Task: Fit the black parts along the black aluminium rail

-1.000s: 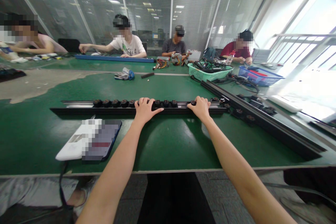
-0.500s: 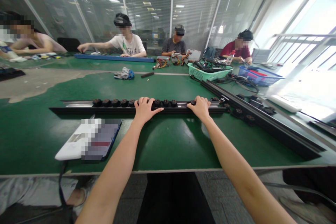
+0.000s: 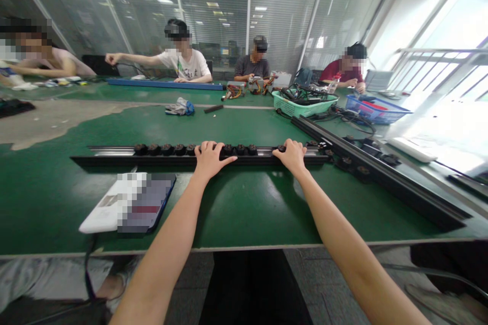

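Note:
A long black rail with a shiny channel lies crosswise on the table, and several black round parts sit in a row along it. My left hand grips the rail near its middle, fingers over the top and thumb stretched along the near side. Further right, my right hand closes thumb and fingers around a black round part at the rail. A bare stretch of channel shows between this part and the row. My fingers partly hide what lies beneath them.
A second black rail lies diagonally at right, with loose round parts beside it. A white device and phone lie at left. Further back are gloves, a green basket and a blue basket. Several co-workers sit opposite.
My hands stay almost in place on the rail; the right one shifts very slightly. Across the table, the outstretched arm of the person in white has risen and reaches further left.

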The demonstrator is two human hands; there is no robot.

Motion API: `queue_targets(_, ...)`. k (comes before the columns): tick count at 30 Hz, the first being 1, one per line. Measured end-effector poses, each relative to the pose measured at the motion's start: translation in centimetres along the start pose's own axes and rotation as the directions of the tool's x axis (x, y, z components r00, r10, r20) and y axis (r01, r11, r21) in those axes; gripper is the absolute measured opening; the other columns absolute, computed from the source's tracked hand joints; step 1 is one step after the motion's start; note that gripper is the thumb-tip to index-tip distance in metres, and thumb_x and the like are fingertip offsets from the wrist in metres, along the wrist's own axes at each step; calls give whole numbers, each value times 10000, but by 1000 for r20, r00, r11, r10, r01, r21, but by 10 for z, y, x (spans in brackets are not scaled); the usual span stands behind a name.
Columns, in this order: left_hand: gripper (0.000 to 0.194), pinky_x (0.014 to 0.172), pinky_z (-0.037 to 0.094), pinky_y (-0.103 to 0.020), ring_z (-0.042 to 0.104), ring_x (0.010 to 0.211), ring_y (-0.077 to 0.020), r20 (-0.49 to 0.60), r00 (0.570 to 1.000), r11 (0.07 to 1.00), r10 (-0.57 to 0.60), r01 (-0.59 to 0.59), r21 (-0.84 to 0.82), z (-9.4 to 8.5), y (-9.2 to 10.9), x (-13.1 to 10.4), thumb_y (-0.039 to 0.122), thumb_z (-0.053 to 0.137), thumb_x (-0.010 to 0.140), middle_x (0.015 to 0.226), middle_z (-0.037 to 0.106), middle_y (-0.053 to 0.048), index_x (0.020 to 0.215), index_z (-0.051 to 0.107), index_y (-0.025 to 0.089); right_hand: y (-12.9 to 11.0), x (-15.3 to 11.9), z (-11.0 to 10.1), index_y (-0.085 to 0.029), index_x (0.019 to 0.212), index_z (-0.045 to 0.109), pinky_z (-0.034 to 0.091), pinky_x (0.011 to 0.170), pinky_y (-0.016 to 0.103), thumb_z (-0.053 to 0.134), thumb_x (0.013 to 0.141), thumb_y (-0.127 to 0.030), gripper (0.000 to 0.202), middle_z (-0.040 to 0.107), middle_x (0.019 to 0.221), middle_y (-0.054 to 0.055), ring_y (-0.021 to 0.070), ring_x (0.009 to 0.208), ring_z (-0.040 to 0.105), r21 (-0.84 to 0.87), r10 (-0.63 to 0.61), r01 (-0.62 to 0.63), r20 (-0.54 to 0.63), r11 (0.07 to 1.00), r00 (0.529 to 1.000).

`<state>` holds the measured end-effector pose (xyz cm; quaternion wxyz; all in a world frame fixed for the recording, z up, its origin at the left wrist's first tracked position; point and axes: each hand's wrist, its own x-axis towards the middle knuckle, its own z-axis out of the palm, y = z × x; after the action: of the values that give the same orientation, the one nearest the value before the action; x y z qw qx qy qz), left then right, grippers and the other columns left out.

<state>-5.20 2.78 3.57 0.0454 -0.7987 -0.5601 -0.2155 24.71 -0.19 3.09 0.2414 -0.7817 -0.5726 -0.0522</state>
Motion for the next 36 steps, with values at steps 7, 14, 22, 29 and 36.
queue_targets(7, 683, 1112, 271, -536, 390, 1312, -361, -3, 1000, 1000, 6, -6, 14, -1, 0, 0, 764, 504, 888, 1352, 577, -158, 1319, 627, 249, 1, 1, 0, -167, 1026, 612, 324, 901, 425, 562, 816, -476, 377, 650, 1099, 175, 337, 1064, 490, -1, 2, -2, -8, 1000, 1000)
queue_targets(14, 675, 1114, 264, -538, 390, 1313, -366, -4, 1000, 1000, 6, -6, 1, -1, 1, -1, 758, 509, 889, 1354, 576, -161, 1318, 629, 251, 3, 2, 0, -162, 1043, 615, 328, 911, 427, 569, 814, -484, 398, 654, 1105, 183, 343, 1074, 504, -18, 28, -28, -2, 999, 1000)
queue_targets(22, 663, 1108, 267, -530, 388, 1308, -364, 4, 1000, 1000, -2, 2, 1, -2, 1, -1, 764, 505, 887, 1352, 576, -148, 1309, 632, 269, 1, 0, -3, -160, 1065, 618, 326, 920, 431, 572, 824, -467, 393, 651, 1114, 185, 346, 1087, 508, -25, 38, -38, 16, 999, 999)
queue_targets(29, 672, 1107, 268, -531, 387, 1310, -363, 1, 1000, 1000, 1, -1, 5, -2, 1, -1, 761, 503, 891, 1354, 575, -157, 1317, 627, 257, 1, 0, -4, -165, 1060, 623, 331, 918, 436, 575, 815, -471, 394, 656, 1104, 184, 346, 1077, 510, -22, 36, -35, 15, 999, 999)
queue_targets(36, 674, 1107, 268, -530, 388, 1306, -364, 7, 1000, 1000, -3, 2, 4, -2, 1, 0, 761, 494, 893, 1355, 573, -150, 1325, 626, 261, 3, 1, -3, -168, 1034, 621, 334, 922, 444, 584, 803, -480, 389, 663, 1081, 179, 345, 1055, 515, -18, 46, -46, -1, 999, 999)
